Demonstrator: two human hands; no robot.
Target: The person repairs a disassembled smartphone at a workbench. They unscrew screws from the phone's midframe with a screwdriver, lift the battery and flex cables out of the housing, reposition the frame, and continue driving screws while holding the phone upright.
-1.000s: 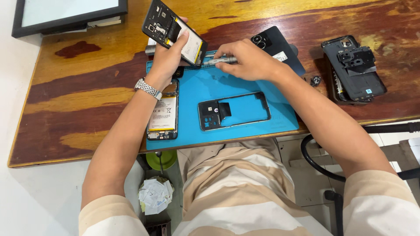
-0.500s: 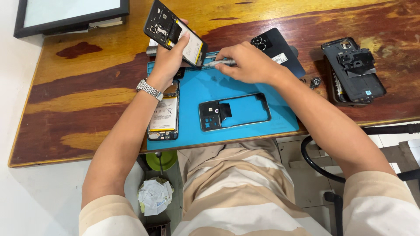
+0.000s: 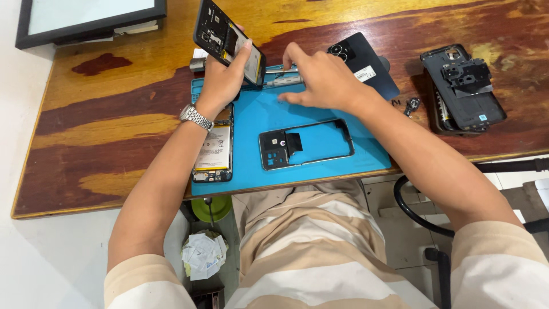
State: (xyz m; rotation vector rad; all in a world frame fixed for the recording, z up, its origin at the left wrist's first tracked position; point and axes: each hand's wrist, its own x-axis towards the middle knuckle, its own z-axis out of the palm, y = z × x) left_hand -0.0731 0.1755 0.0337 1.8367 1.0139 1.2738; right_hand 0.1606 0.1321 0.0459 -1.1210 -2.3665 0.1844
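My left hand is shut on an opened black phone, holding it tilted above the back edge of the blue work mat. A silver watch is on that wrist. My right hand hovers over the back of the mat with its fingers spread. A silver screwdriver lies by its fingertips, and I cannot tell whether they touch it. On the mat lie a bare phone frame and, under my left forearm, an opened phone showing its battery.
A black back cover lies behind my right hand. Another stripped phone with loose parts sits at the right, a small black part beside it. A framed screen stands at the back left. Below the table are a paper-filled bin and a black cable.
My right hand has opened its fingers off the silver screwdriver, which now rests at the mat's back edge. The left hand still holds the opened phone in about the same place.
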